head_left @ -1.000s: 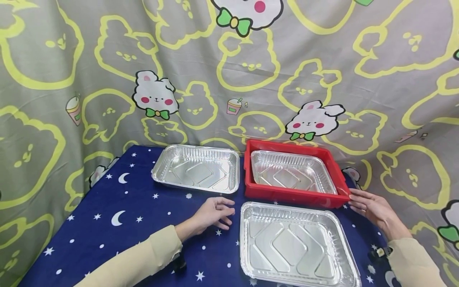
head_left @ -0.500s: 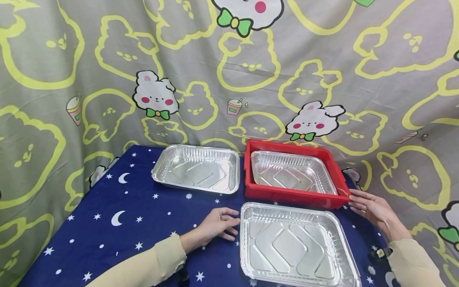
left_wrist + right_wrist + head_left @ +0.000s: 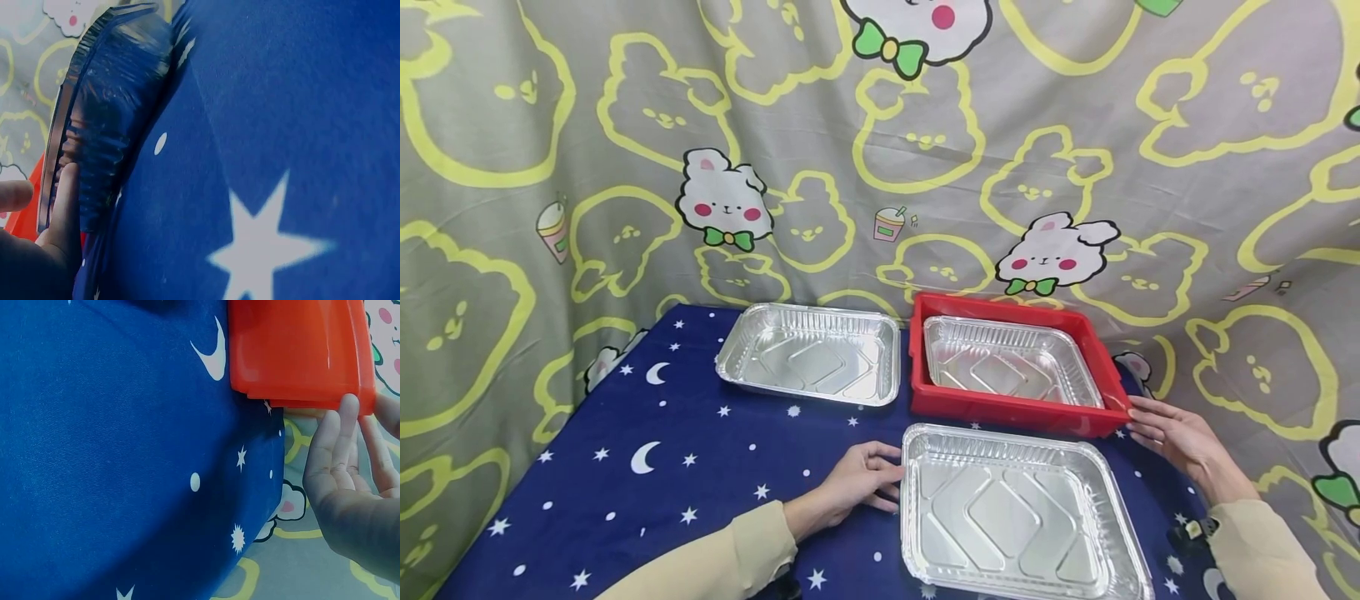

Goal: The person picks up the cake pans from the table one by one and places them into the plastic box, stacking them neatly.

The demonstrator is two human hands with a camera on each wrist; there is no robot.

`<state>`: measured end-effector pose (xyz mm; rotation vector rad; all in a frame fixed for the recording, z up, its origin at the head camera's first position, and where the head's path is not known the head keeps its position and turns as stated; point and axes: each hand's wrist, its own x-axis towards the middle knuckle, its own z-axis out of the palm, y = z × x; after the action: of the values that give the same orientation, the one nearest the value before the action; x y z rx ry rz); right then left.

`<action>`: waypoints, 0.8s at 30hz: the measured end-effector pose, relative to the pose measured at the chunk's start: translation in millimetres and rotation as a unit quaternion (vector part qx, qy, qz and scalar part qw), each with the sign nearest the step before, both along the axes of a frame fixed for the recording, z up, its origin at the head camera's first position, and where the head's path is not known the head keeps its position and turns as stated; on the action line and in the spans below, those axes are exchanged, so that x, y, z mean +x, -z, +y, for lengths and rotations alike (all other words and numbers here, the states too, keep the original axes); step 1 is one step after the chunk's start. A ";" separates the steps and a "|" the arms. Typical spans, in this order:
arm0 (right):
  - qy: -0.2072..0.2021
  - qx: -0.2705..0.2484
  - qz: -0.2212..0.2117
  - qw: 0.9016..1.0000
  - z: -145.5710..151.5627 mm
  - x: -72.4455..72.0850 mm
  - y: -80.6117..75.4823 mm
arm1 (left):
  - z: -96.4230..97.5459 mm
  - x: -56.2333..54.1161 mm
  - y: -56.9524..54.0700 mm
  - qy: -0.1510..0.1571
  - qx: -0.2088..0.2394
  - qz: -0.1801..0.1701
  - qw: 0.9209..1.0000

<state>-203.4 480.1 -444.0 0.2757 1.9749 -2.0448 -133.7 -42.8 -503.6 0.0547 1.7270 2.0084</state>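
Note:
My left hand [image 3: 861, 482] is at the left side of the nearest foil tray [image 3: 1015, 525], fingers loosely bent with the fingertips at the rim. In the left wrist view a finger [image 3: 67, 200] lies against that tray's ribbed wall [image 3: 103, 125], with another digit apart from it. My right hand [image 3: 1180, 437] touches the front right corner of a red plastic bin [image 3: 1015, 408], its fingers fairly straight. The right wrist view has the fingertips [image 3: 349, 406] against the red wall [image 3: 300, 350]. Inside the bin lies a second foil tray [image 3: 1007, 358].
Another foil tray [image 3: 808, 354] stands at the back left of the table [image 3: 700, 458], which wears a dark blue cloth with moons and stars. Behind hangs a grey curtain [image 3: 820, 125] with cartoon animals, close to the back of the bin.
My left hand has moved down and right, from above the cloth to the nearest tray's left rim. The right hand stays at the bin's corner, and the trays stand as before.

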 end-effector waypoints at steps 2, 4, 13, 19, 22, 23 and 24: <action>0.002 0.004 -0.002 1.000 -0.1 0.0 0.0 | 1.5 0.8 0.0 0.000 0.002 -0.001 1.000; 0.001 0.006 -0.003 1.000 0.0 0.0 0.0 | 2.8 1.6 0.2 -0.001 0.001 0.001 1.000; -0.002 -0.005 -0.002 1.000 1.5 0.6 0.2 | 10.4 1.0 1.0 -0.004 0.002 0.005 1.000; -0.008 -0.016 0.008 1.000 2.7 0.6 1.6 | 11.7 2.2 -1.7 -0.005 -0.005 0.004 1.000; -0.010 -0.015 0.008 1.000 2.4 0.0 1.6 | 11.6 3.3 -3.3 -0.007 -0.007 0.005 1.000; -0.009 -0.014 0.007 1.000 2.1 -0.2 1.4 | 11.5 3.5 -3.9 -0.007 -0.007 0.005 1.000; -0.009 -0.014 0.006 1.000 1.9 -0.4 1.1 | 11.3 3.7 -4.5 -0.006 -0.007 0.005 1.000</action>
<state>-203.9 482.1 -445.0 0.2387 1.9471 -2.0649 -130.0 -31.4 -499.2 0.0503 1.7516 2.0085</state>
